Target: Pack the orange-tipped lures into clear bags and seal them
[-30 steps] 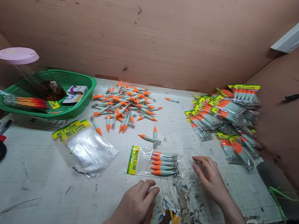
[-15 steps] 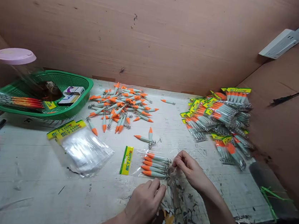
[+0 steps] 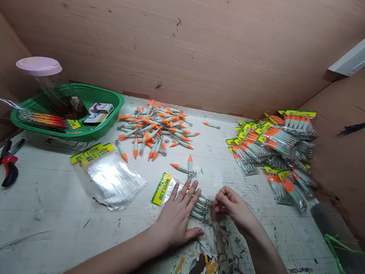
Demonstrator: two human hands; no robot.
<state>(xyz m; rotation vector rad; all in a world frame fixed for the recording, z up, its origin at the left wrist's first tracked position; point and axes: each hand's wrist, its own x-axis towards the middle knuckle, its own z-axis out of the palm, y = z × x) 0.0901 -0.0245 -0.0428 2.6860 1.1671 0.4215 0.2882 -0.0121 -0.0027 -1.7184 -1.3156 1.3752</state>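
Note:
A clear plastic bag with a yellow and green header card [image 3: 162,189] lies slightly askew on the table. Inside it, several squid lures [image 3: 201,208] with orange noses and pale bodies lie side by side, hooks toward the right. My left hand [image 3: 176,215] rests flat across the bag with its fingers spread, covering most of the lures' orange ends. At the hook end, my right hand [image 3: 230,206] is closed in a pinch at the bag's edge; its fingertips hide exactly what they grip. Two loose lures [image 3: 183,168] lie crossed just beyond the bag.
A pile of loose lures [image 3: 157,129] lies at the back, with filled lure packets [image 3: 267,142] heaped to its right. Empty bags [image 3: 111,181] lie at left, near red-handled pliers [image 3: 9,165] and a green basket [image 3: 103,134] beside a lidded jar [image 3: 39,66]. A hole [image 3: 198,268] breaks the tabletop's front.
My left hand has moved up from below the bag and spread flat over it. The bag has turned a little. My right hand stays pinched at the hook end. The view has shifted slightly.

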